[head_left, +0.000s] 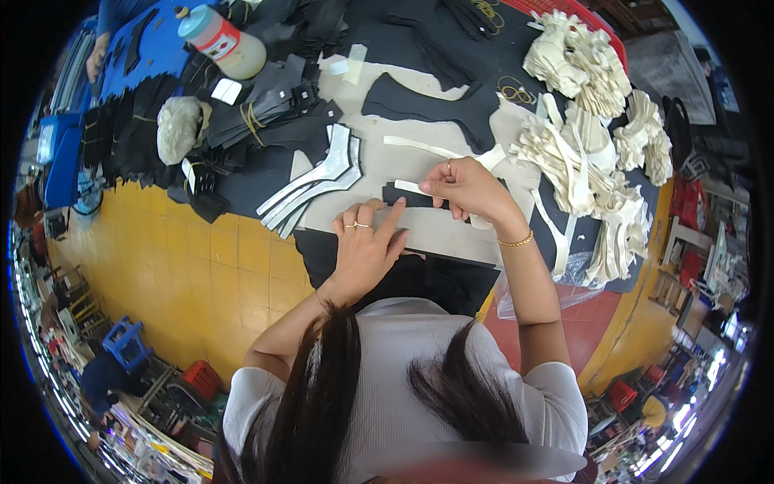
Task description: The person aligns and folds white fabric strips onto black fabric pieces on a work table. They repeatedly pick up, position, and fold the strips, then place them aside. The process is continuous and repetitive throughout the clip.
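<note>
My left hand (367,242) lies flat on the work board (451,234), its fingers pressing down one end of a small black cut piece (401,194). My right hand (466,188) pinches a narrow white strip (407,186) over that black piece, fingers closed on it. Both hands wear rings, and the right wrist has a thin gold bracelet. A large black shaped piece (423,103) lies farther back on the board, with another long white strip (419,148) beside it.
Grey-white curved pieces (318,185) are stacked at the board's left. Bundles of white cut strips (592,97) heap up at the right. Black cut parts (242,113), a plastic bottle (222,40) and a blue cloth (149,48) fill the back left. Yellow floor (177,258) is below.
</note>
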`<state>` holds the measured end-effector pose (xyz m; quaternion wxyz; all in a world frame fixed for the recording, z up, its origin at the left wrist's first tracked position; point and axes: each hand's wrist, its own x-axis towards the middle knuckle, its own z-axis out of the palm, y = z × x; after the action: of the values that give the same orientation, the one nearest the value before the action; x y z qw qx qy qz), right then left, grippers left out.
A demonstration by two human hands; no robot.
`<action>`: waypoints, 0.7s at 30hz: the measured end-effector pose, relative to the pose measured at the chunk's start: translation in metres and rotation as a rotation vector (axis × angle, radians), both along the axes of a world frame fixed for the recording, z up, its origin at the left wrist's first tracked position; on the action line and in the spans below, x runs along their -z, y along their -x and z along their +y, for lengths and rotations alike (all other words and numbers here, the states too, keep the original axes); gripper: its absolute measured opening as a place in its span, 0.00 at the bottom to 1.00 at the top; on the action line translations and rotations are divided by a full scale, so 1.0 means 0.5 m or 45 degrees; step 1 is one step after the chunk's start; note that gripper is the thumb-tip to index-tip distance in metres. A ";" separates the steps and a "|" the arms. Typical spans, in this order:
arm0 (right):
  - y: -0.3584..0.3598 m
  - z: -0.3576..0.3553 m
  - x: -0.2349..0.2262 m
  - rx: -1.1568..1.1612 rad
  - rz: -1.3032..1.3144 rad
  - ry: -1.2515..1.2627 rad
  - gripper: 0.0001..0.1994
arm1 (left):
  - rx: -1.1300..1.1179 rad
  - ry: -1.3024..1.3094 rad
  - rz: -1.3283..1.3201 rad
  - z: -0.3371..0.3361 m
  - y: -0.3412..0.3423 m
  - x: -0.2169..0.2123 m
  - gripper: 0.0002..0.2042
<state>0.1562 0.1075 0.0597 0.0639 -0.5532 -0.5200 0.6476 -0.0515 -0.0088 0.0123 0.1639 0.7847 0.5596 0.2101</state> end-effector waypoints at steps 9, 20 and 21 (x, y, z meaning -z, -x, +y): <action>0.027 0.033 0.022 -0.167 -0.056 0.058 0.13 | 0.005 -0.002 -0.005 -0.003 0.003 0.008 0.27; 0.030 0.039 0.031 -0.188 -0.126 0.076 0.13 | 0.032 -0.016 0.022 -0.003 0.003 0.011 0.26; 0.031 0.041 0.030 -0.195 -0.132 0.074 0.14 | 0.030 -0.023 0.018 -0.003 0.003 0.012 0.26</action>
<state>0.1407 0.1279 0.0450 -0.0287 -0.5462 -0.5444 0.6360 -0.0530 -0.0105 0.0061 0.1554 0.7941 0.5497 0.2076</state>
